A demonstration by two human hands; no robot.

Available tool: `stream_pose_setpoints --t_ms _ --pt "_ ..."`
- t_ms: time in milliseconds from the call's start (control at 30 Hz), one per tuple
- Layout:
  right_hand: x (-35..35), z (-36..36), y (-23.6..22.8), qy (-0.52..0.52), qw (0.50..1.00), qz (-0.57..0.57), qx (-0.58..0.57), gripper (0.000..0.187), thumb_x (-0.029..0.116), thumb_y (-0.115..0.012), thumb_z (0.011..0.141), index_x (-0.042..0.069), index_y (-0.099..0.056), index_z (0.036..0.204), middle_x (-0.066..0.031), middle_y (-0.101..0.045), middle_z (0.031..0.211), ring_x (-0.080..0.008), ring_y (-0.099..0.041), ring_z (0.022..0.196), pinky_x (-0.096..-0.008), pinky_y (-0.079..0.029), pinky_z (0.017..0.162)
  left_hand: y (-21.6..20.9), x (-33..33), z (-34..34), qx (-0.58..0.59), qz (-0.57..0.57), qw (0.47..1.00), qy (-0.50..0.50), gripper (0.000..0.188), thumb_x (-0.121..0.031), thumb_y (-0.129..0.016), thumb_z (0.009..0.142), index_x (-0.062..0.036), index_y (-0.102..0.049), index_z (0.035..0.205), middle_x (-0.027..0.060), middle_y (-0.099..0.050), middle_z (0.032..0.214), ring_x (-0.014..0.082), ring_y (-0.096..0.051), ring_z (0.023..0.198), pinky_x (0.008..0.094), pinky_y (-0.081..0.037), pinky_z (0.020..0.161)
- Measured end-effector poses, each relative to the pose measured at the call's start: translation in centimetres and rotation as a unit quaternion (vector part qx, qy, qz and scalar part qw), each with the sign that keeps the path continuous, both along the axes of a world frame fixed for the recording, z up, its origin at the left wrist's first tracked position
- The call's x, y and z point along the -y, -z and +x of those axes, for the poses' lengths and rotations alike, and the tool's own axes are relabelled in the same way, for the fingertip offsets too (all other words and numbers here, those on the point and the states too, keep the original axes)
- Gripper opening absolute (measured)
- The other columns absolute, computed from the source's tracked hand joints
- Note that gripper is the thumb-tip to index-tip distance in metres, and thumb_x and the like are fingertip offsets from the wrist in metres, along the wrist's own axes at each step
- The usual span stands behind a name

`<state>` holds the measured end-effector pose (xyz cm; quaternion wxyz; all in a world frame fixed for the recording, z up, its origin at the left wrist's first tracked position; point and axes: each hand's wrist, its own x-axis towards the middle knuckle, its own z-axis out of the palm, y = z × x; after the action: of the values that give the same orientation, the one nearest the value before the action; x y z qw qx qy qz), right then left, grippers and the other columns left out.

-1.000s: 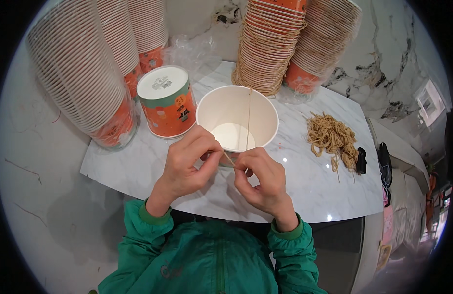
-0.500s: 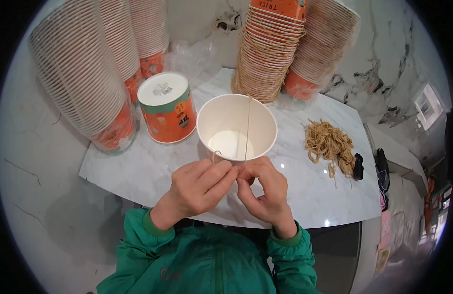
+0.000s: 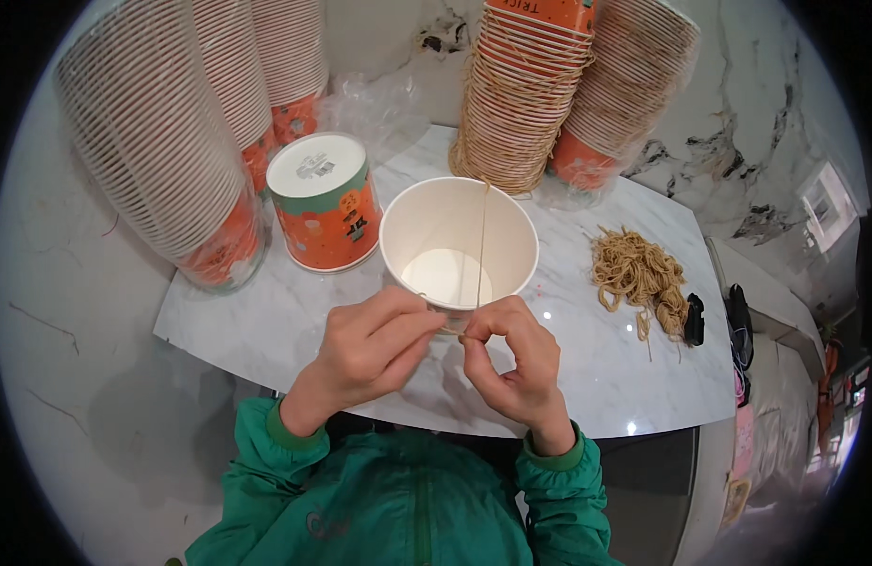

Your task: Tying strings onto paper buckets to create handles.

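Observation:
A white-lined paper bucket stands upright with its mouth toward me. A tan cord runs from its far rim across the opening to the near side. My left hand pinches the cord just in front of the near rim. Close beside it, my right hand has thumb and forefinger pressed together on the same cord, with a short stretch showing between the two hands. The fingertips partly cover the near wall of the bucket, so any hole or knot there is hidden.
An upside-down orange and green bucket stands to the left. Tall stacks of nested buckets in plastic rise at the far left. Another stack with cord loops stands behind. A heap of tan cords lies right, beside a small black object.
My hands have drawn slightly apart, the left shifting a little left, and a short piece of cord now shows between them. The view has shifted slightly.

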<state>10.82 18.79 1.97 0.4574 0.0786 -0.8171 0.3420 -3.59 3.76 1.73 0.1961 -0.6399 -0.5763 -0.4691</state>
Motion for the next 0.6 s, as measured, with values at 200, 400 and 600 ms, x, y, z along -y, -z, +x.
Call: stream_pose_setpoints --t_ms 200,400,600 --pt "0.2 0.2 -0.1 -0.025 0.999 -0.022 0.020 0.024 -0.014 -0.069 0.074 -0.002 -0.061 0.092 -0.0127 -0.063 0.084 -0.0267 -0.065 0.070 -0.0334 -0.052 0.061 -0.2 0.9 -0.3 0.023 -0.025 0.999 -0.004 0.028 0.009 -0.074 0.074 -0.0033 -0.075 0.099 0.0120 -0.072 0.096 0.0247 -0.072 0.076 0.0325 -0.055 0.060" --pt "0.2 0.5 -0.2 -0.021 0.999 -0.009 0.039 0.025 -0.013 -0.070 0.077 -0.001 -0.062 0.097 -0.0138 -0.065 0.088 -0.0289 -0.067 0.075 -0.0345 -0.053 0.063 -0.2 0.8 0.4 0.079 -0.020 0.997 0.012 0.031 0.007 -0.077 0.074 -0.0030 -0.074 0.103 0.0116 -0.069 0.100 0.0239 -0.070 0.077 0.0321 -0.054 0.062" --pt "1.0 0.3 -0.3 -0.008 0.999 0.053 0.008 0.034 -0.015 -0.071 0.077 0.000 -0.062 0.106 -0.0140 -0.069 0.091 -0.0304 -0.068 0.079 -0.0363 -0.055 0.065 0.0 0.5 0.9 -0.057 0.025 0.998 -0.010 0.036 0.000 -0.083 0.069 -0.0046 -0.073 0.103 0.0057 -0.065 0.095 0.0215 -0.065 0.069 0.0322 -0.052 0.055"
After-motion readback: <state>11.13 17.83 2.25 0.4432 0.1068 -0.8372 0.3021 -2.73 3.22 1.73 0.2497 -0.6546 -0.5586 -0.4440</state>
